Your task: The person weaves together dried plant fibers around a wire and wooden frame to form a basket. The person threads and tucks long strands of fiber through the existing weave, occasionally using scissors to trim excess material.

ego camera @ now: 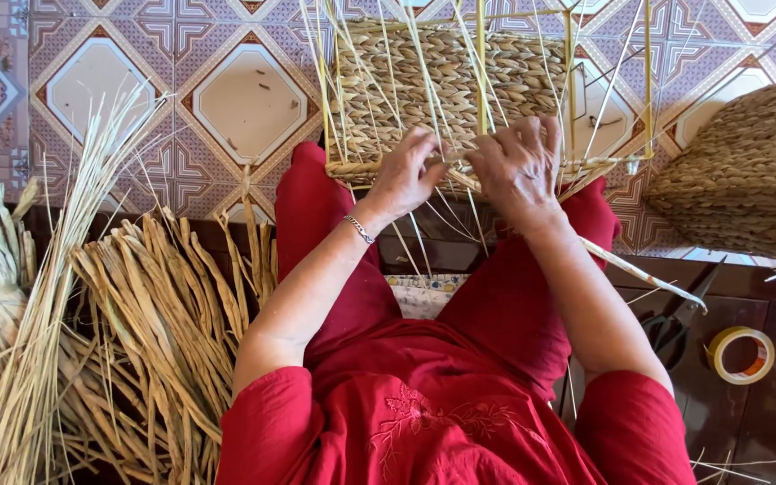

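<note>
On the knees, against the near edge of the basket (446, 85), both my hands work one spot. Left hand (406, 175) has its fingers curled together, pinching a strand (446, 160) at the rim; right hand (521, 166) lies just beside it, fingers spread and pressed flat on the weave, thumb hidden so I cannot tell if it grips anything.

Risks, as I judge them: the dry strand could crack or slip out of the pinch if pulled too hard. Loose uprights (482, 67) on the basket stand close around my fingers and could get caught or bent into the wrong row. If the right hand lifts, the basket likely tips off the knees toward the tiles (249, 99), since only its near edge is supported.

Basket look: half woven, tan braided rows, rectangular, thin yellow frame (648, 76), many pale stalks sticking up and fanning out.

Left of the basket lies a reed pile (150, 314). Right of the basket sits a finished basket (747, 171), with scissors (675, 323) and tape roll (741, 353) nearer me.
</note>
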